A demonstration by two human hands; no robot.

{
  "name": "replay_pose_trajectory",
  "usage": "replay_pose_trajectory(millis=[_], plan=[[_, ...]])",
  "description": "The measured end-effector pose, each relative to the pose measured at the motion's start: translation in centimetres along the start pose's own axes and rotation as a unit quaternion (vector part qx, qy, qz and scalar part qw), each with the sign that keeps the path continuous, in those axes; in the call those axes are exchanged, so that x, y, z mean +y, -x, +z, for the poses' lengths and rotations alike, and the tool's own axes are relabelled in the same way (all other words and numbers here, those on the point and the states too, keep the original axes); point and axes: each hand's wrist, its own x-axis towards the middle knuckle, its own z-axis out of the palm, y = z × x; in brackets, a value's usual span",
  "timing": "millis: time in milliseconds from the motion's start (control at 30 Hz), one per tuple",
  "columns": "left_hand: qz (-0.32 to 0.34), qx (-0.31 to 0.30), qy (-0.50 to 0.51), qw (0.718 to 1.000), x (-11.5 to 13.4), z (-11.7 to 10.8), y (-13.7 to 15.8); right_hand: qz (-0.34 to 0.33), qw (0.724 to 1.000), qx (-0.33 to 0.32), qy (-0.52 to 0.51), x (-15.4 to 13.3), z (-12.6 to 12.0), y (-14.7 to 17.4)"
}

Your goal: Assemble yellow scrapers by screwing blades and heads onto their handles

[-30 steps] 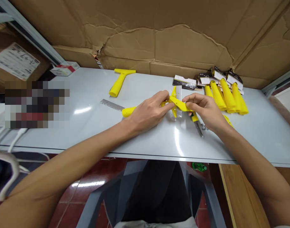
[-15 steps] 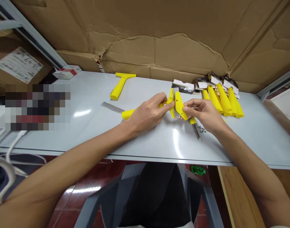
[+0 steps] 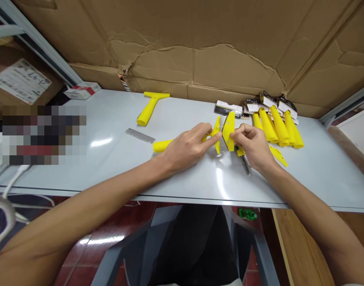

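My left hand [image 3: 189, 146] is wrapped round a yellow scraper handle [image 3: 161, 146] that lies sideways, its T-shaped head pointing right. The index finger reaches toward a shiny metal blade [image 3: 222, 143] at that head. Pinched between the thumb and fingers of my right hand [image 3: 251, 143] is a yellow cover plate [image 3: 229, 132] with small holes. The plate stands nearly upright, just right of the blade. Under the right hand a screwdriver [image 3: 245, 165] shows its metal shaft, its handle partly hidden. Another yellow cover plate [image 3: 279, 155] lies right of the wrist.
A loose metal blade [image 3: 139, 135] and a yellow T-shaped handle [image 3: 150, 108] lie at left. Several yellow handles [image 3: 279, 125] with black-and-white cards [image 3: 229, 108] are at the back right. Cardboard [image 3: 194, 47] walls the rear. A small box [image 3: 83, 90] stands at back left.
The cover plate in my right hand has turned more upright and moved slightly right. The second cover plate now shows beside the wrist; small metal pieces seen earlier are hidden by the right hand.
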Motion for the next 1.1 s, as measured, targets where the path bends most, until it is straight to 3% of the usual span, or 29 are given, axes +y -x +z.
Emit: replay_pose_trajectory(millis=[867, 1100], plan=[[-0.012, 0.01, 0.015, 1.0, 0.28, -0.62, -0.53, 0.009, 0.995, -0.104, -0.01, -0.23, -0.67, -0.2], [-0.019, -0.001, 0.031, 0.999, 0.42, -0.68, -0.42, 0.016, 0.995, -0.093, 0.018, -0.07, -0.49, -0.09]])
